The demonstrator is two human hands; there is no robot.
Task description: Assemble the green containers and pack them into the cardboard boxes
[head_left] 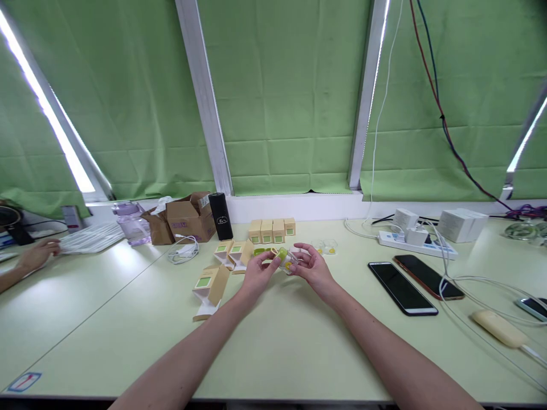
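My left hand (256, 273) and right hand (311, 267) pinch a small yellow-green case (285, 259) above the table (273, 341), at 6 o'clock from the tan boxes (272, 230). A loose pinch could drop it.

Daylight slips in through bright slits beside the green blinds (286, 97), burning white at the upper left, far right and along the central frames. The room is evenly lit and fairly bright; the pale table (273, 347) carries a soft sheen at left and only faint shadows under the forearms. Wide-angle bending tilts the window frames outward. Edges look slightly soft, the centre sharper.
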